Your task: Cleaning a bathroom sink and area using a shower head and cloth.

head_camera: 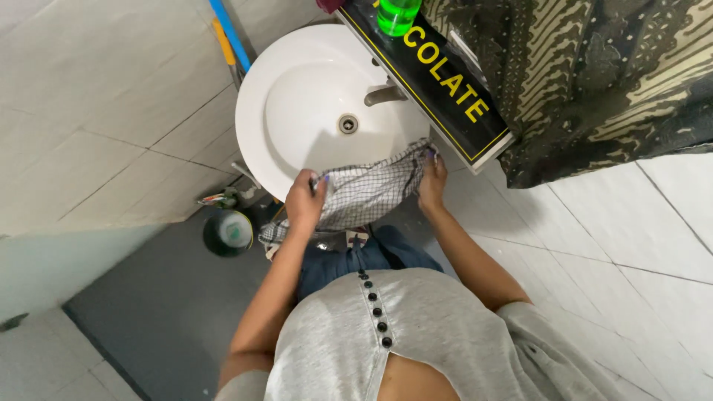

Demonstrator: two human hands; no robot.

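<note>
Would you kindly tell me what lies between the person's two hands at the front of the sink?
In the head view, a checked cloth stretches between the left hand and the right hand, draped over the white sink's front rim.

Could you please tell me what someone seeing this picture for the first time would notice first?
The eye goes first to the round white ceramic sink at top centre, with its metal tap and drain. At its near rim, the left hand and right hand stretch a white black-checked cloth between them. A bright green plastic bottle stands on the black shelf behind the tap.
</note>
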